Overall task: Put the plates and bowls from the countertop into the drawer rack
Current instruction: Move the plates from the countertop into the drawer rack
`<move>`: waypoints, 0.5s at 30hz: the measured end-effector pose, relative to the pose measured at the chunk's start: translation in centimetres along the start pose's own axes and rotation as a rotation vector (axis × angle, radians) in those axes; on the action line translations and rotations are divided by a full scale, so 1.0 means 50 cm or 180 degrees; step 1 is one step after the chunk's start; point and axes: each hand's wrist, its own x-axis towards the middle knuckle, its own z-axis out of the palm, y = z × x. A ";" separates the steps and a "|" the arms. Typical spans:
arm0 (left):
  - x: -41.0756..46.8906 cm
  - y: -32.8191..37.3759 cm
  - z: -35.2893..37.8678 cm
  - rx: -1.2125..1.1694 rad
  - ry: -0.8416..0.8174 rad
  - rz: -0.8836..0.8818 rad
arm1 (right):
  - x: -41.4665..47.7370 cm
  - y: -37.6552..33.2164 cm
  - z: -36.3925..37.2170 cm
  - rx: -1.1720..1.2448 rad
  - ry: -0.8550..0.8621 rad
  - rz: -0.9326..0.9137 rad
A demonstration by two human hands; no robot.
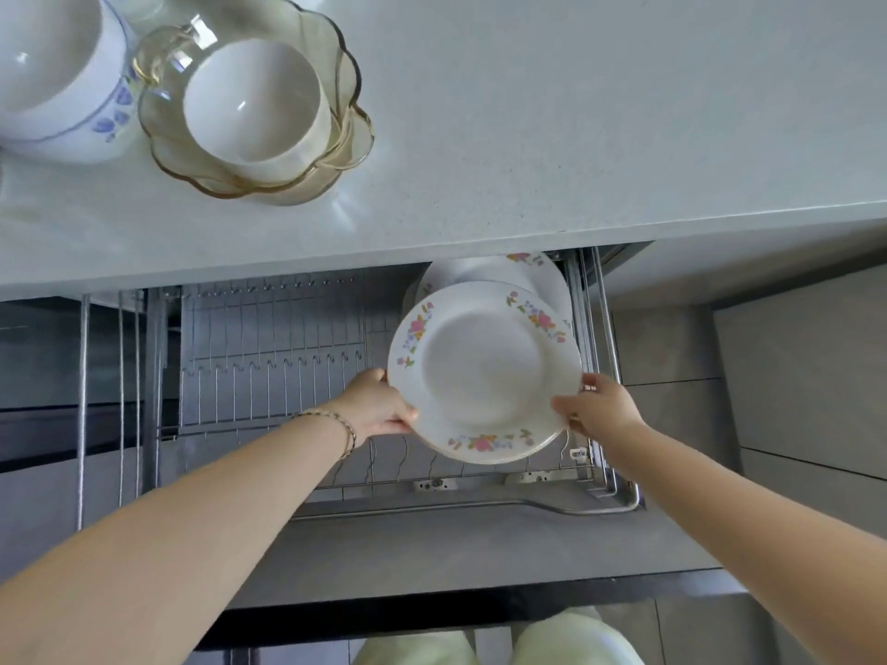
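A white plate with a flowered rim (482, 371) is held tilted over the right end of the wire drawer rack (269, 357). My left hand (377, 403) grips its left edge and my right hand (597, 407) grips its right edge. Behind it, other flowered plates (537, 273) stand in the rack, partly hidden under the countertop edge. On the countertop (576, 136) at the upper left, a white bowl (254, 105) sits inside stacked amber glass bowls (345, 136). Beside them is a white bowl with blue flowers (62, 79).
The drawer is pulled out below the countertop, its grey front panel (480, 544) nearest me. Several empty wire slots fill the rack's left and middle. Grey floor tiles (792, 376) lie to the right. My knees (571, 640) show at the bottom.
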 end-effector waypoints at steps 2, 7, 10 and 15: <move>0.027 0.013 0.003 0.0032 0.0150 0.0048 | 0.030 -0.009 0.014 0.0197 0.0076 -0.0002; 0.098 0.035 0.017 0.0117 0.0513 0.0166 | 0.093 -0.017 0.038 0.0313 0.0343 0.0023; 0.138 0.045 0.030 0.0280 0.0668 0.0213 | 0.122 -0.019 0.046 0.0331 0.0547 0.0019; 0.199 0.040 0.047 0.0718 0.1185 0.0475 | 0.161 -0.031 0.051 0.0091 0.0809 -0.0240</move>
